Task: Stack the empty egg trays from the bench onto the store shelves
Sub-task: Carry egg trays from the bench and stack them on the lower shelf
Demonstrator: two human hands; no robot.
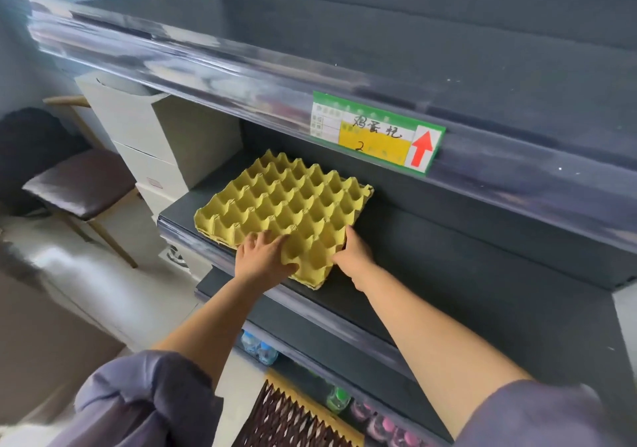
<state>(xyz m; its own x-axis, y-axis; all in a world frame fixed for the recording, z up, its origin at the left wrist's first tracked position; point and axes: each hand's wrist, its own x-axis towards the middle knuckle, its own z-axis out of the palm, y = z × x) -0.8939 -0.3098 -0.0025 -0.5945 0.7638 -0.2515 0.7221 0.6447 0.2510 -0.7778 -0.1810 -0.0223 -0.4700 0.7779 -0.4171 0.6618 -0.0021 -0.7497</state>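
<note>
Head view: we look down along both bare forearms to a dark store shelf unit.
Egg tray (286, 201): yellow, its cups empty, lying flat on the middle shelf (448, 274) toward its left end, turned at an angle, with the near corner reaching the shelf's front lip. At that corner we see layered edges, so more than one may lie there; we cannot tell how many.
Left hand (265, 257): palm down on the near-left part of the egg tray, fingers spread over the cups, thumb lying across the top; it presses rather than clasps.
Right hand (355, 251): at the near-right edge of the egg tray, thumb on top and fingers along the side, pinching that edge.
Sleeves (144, 408): grey-blue, pushed up above both elbows.
Upper shelf (310, 32): dark, with a clear plastic strip along its front.
Price label (375, 132): green, white and yellow with handwriting and a red arrow pointing up, clipped in that strip above and to the right of the egg tray.
Lower shelves: we see bottles (258, 346) with blue, green and pink caps, and a dark brown tray (286, 419) at the bottom edge.
Left of the shelves: a white cabinet (151, 129) just beside the unit, and a dark-cushioned chair (82, 184) on a pale floor.
</note>
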